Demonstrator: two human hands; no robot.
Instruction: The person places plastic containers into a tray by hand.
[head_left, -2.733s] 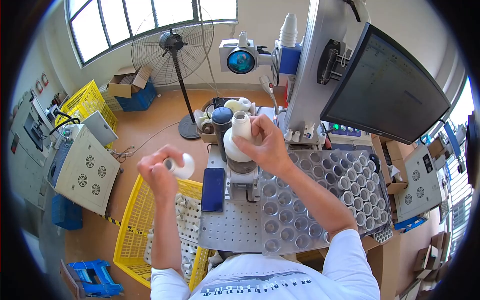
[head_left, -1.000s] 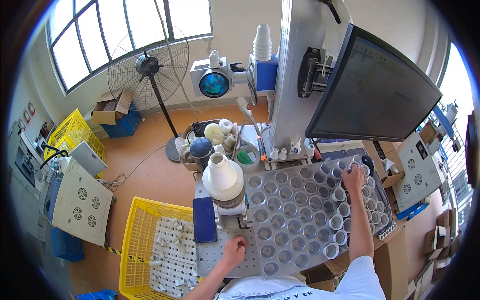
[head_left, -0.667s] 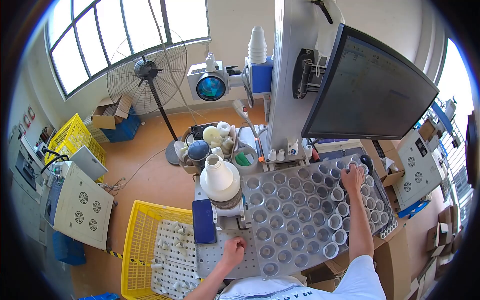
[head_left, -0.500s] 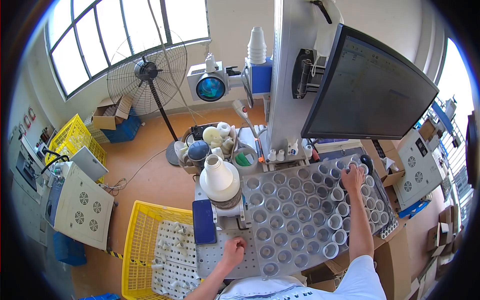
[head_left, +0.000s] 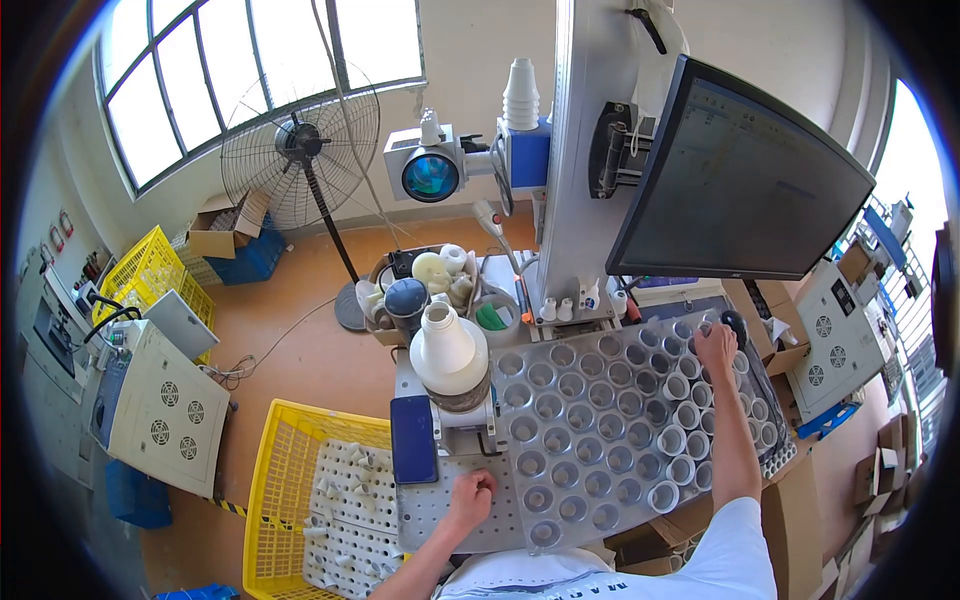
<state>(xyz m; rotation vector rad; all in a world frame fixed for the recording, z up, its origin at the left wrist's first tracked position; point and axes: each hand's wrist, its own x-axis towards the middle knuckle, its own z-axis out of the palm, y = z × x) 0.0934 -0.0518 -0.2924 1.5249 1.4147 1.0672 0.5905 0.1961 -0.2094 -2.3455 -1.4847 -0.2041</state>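
My right hand is at the far right of the clear tray, fingers bent down among the white-rimmed cups. Its fingertips are closed at the cups there, but whatever they grip is hidden beneath the hand. Rows of clear round holders fill the tray's left and middle, while white cups stand along its right side. Loosely curled, my left hand rests on a perforated metal plate with nothing visible in it. A dark phone lies just behind that hand.
A white cone-shaped part stands on a fixture beside the tray. At left is a yellow basket with perforated boards and small white pieces. A monitor overhangs the tray's back. Behind stand a lensed device and a fan.
My right hand has shifted slightly right, covering a white cup rim that showed beside it before. My left hand stays on the plate. The whole view has shifted slightly.
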